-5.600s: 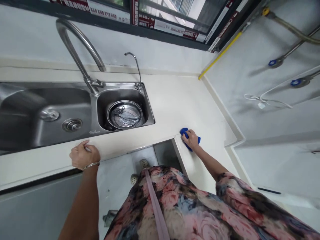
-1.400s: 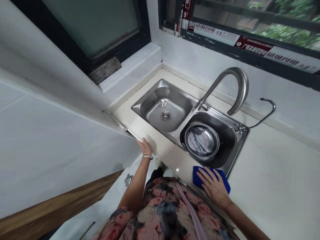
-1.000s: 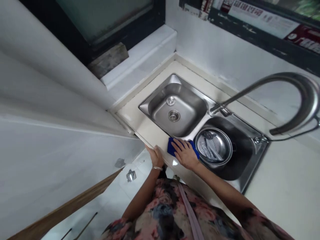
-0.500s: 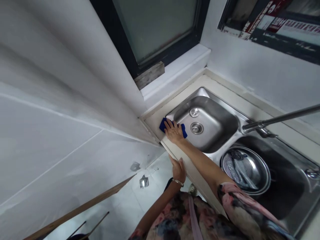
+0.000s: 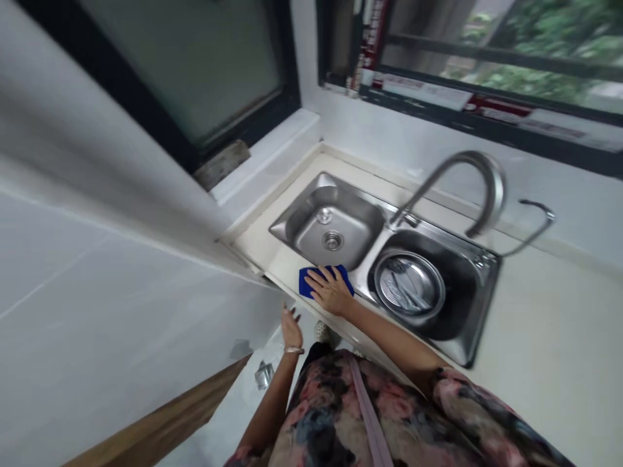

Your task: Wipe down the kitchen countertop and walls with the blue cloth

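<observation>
A blue cloth (image 5: 305, 283) lies on the pale countertop (image 5: 280, 264) along the front rim of the left sink basin (image 5: 311, 237). My right hand (image 5: 333, 295) holds this cloth against the counter from above, palm down and fingers fanned over it. Below the counter's front edge, my left hand (image 5: 292, 329) hangs in the air with its fingers apart and nothing in it. A bracelet (image 5: 294, 350) circles the left wrist.
In the right sink basin (image 5: 455, 305) sits a round metal colander (image 5: 440, 292) with a clear plastic-like item inside. A curved faucet (image 5: 494, 181) rises behind the basins. A wall (image 5: 121, 311) borders the left side; a wooden board (image 5: 195, 402) lies low beside it.
My right hand has slid the blue cloth from the counter's left end toward the right, along the basin's front. My left hand has let go of the counter edge. The view has swung right.
</observation>
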`<state>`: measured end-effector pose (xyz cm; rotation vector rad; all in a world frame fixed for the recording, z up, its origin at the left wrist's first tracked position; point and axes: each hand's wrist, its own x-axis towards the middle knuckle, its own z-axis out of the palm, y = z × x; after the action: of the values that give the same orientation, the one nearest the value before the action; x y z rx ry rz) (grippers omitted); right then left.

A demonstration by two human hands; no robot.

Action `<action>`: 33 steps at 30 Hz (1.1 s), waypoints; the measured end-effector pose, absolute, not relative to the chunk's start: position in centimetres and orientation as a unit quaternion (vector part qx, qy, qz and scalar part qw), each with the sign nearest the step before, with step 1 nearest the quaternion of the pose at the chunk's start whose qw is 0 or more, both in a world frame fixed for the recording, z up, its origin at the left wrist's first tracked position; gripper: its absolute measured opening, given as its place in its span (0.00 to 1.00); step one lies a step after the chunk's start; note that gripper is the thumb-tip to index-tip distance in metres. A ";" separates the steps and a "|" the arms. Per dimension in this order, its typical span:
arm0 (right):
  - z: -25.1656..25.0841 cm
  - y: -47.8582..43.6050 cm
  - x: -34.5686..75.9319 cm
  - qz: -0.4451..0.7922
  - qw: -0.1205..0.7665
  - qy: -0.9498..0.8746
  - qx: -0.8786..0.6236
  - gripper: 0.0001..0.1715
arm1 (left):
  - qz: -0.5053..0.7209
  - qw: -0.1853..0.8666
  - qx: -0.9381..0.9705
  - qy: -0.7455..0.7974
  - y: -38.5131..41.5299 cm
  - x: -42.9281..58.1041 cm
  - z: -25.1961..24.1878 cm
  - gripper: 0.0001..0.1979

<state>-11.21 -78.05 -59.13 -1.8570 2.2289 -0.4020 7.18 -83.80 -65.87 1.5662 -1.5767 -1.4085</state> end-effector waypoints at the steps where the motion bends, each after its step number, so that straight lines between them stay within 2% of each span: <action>1: -59.2 -75.7 -11.4 -0.140 0.099 0.758 -0.629 0.31 | -0.501 0.259 0.579 -0.589 -84.0 8.2 -65.7 0.42; 6: -60.0 -62.1 -12.5 -0.146 0.071 0.768 -0.620 0.30 | -0.333 0.348 0.490 -0.727 -86.2 8.2 -63.7 0.30; 9: -60.2 -53.4 -12.9 -0.141 0.063 0.772 -0.617 0.31 | -0.335 0.304 0.446 -0.773 -86.8 4.1 -61.9 0.24; 12: -60.1 -44.8 -12.9 -0.126 0.066 0.784 -0.604 0.33 | -0.293 0.211 0.469 -0.806 -86.6 -0.1 -60.9 0.19; 15: -59.8 -36.9 -12.6 -0.102 0.089 0.819 -0.557 0.35 | -0.228 0.161 0.503 -0.818 -86.4 -2.0 -60.9 0.20; 19: -59.4 -28.9 -12.3 -0.068 0.109 0.903 -0.409 0.36 | -0.210 0.168 0.486 -0.831 -86.5 -2.0 -61.4 0.24; 23: -59.3 -26.2 -12.8 -0.062 0.086 0.937 -0.334 0.36 | -0.176 0.160 0.497 -0.834 -86.1 -2.5 -61.3 0.22; 33: -59.5 -31.1 -23.5 -0.053 0.031 0.960 -0.273 0.33 | -0.095 0.113 0.605 -0.782 -84.7 -5.3 -59.7 0.27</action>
<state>-23.47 -31.14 -59.53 -0.8416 2.9588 -0.1642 -5.29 -84.70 -59.73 1.7756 -2.2961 -0.2789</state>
